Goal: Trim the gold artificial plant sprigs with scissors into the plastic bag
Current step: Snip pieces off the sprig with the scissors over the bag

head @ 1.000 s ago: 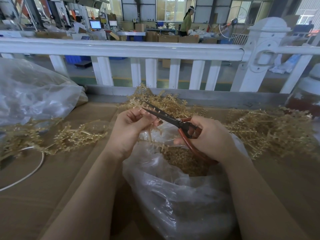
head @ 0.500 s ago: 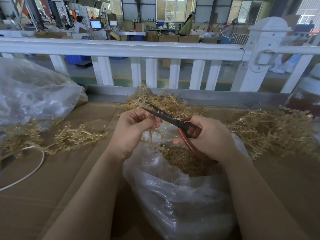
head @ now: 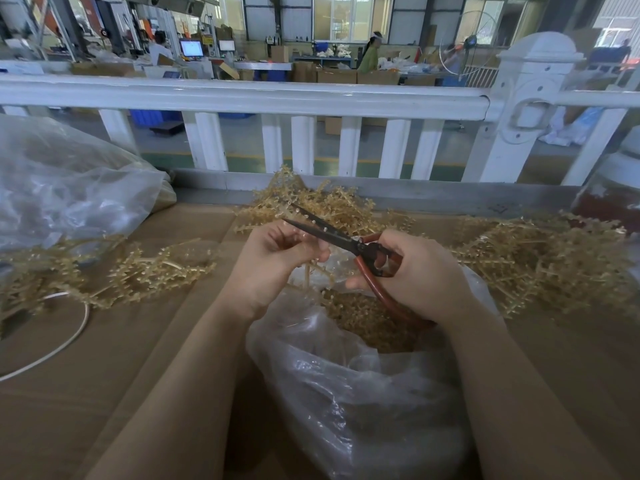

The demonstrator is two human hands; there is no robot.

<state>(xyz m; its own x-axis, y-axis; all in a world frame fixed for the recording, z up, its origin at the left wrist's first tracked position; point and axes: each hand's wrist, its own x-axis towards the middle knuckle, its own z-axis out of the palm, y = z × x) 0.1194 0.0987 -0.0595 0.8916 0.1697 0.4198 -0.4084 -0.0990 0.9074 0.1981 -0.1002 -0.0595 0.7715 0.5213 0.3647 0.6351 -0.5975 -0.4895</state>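
No legible text, labels or numbers; distant signs too blurred.

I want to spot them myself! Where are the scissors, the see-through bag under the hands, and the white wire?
scissors (head: 372, 251): head view, on the dark pivot by the red handles.
plastic bag (head: 363, 393): head view, on its crinkled front wall.
white wire (head: 65, 344): head view, on its curved stretch.

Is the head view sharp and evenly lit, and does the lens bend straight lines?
Head view: the wide lens bows the white railing into a curve; daylight from the far windows is bright, almost washed out; the plastic bag shows white glare patches; the scissors and both hands, left hand and right hand, are fairly sharp; background people are soft.
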